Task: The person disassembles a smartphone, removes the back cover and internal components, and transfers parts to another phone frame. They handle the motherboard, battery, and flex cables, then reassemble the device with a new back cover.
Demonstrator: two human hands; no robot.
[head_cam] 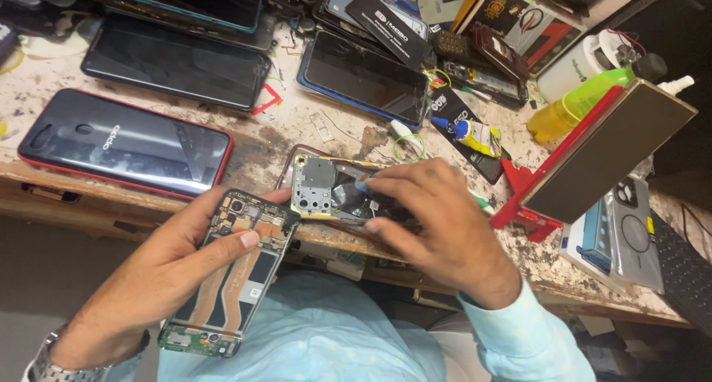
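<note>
Orange-ribboned phone frame [236, 271] sits gripped in left hand [159, 278] off the bench [297, 133] front edge, w/ right hand [437, 219] fingertips pinching a part on 2nd opened phone [330, 189] at that edge.

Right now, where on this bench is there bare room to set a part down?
Little. One stained patch lies between the red-cased phone, the blue-edged phone and the open phone under the right hand. The back edge and right side are crowded.
</note>
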